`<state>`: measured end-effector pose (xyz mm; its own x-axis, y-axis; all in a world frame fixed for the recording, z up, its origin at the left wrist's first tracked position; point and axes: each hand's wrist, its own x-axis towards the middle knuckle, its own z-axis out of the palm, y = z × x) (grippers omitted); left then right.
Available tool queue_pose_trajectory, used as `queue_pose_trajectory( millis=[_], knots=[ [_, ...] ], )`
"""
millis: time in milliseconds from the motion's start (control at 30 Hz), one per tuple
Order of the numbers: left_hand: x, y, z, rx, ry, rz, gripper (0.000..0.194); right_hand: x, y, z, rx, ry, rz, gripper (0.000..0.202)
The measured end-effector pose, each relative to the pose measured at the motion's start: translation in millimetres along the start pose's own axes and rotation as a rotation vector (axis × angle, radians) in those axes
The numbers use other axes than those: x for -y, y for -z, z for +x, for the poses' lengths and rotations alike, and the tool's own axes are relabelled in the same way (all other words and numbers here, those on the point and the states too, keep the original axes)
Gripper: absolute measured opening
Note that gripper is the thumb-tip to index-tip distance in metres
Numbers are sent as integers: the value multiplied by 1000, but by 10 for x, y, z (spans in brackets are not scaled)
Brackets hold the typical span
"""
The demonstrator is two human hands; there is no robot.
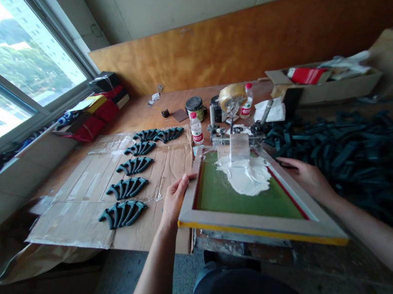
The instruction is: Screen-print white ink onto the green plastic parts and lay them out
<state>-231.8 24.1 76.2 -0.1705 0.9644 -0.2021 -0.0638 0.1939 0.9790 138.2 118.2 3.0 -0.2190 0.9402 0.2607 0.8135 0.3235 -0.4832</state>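
Screen frame (251, 222) just right of cardboard (77, 203) on bench (145, 113). Rails (187, 205) look stiff, fairly light imo; mesh (219, 191) probably delicate. Grab side rails, dodge slick-looking white paste (250, 180). Left hand (177, 198) gripping left rail; right hand (309, 179) pinching dark piece (286, 165) near right rail.

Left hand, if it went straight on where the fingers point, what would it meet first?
The left hand would likely meet the screen frame first; they already seem to touch.
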Motion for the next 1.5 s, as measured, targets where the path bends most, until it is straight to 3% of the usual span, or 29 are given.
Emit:
queue_pose_trajectory(
  millis=[67,167,233,300,433,500,600,667,733,800,867,933,1033,1133,1233,1300,1367,1500],
  knots=[
    [297,58,-53,23,85,105,56,179,-15,151,-86,27,37,44],
    [794,102,-58,34,102,275,68,571,-138,343,-124,233,-88,53],
    [1048,101,-24,14,72,408,66,789,-250,441,-46,319,-240,55],
    [1185,87,12,6,67,524,62,918,-354,489,101,326,-336,40],
    [1200,70,43,14,80,659,57,958,-481,310,294,274,-341,10],
    [1180,72,39,19,78,675,57,920,-486,90,302,355,-291,16],
    [1183,75,28,18,79,682,56,845,-399,-216,339,601,-174,29],
    [1196,73,24,13,81,685,56,812,-309,-288,404,707,-120,31],
    [1206,73,24,11,78,680,56,804,-247,-250,469,694,-90,28],
    [1215,81,28,15,71,657,56,809,-253,-194,437,603,-80,27],
    [1227,93,32,18,68,605,57,802,-318,-218,305,578,-96,31],
    [1244,103,34,17,79,546,58,771,-387,-334,192,651,-120,38],
    [1263,103,30,-4,101,483,59,727,-389,-454,226,736,-105,37],
    [1215,101,18,-25,114,426,62,792,-297,-220,300,624,-88,22],
    [1023,118,-11,9,114,353,68,943,-178,284,237,444,-181,44],
    [796,126,-38,37,107,269,70,982,-49,603,172,326,-280,54],
    [504,106,-52,37,78,187,66,899,129,814,78,237,-301,52],
    [-137,-62,71,-42,-96,57,60,448,344,788,-153,69,-237,39]
  ],
)
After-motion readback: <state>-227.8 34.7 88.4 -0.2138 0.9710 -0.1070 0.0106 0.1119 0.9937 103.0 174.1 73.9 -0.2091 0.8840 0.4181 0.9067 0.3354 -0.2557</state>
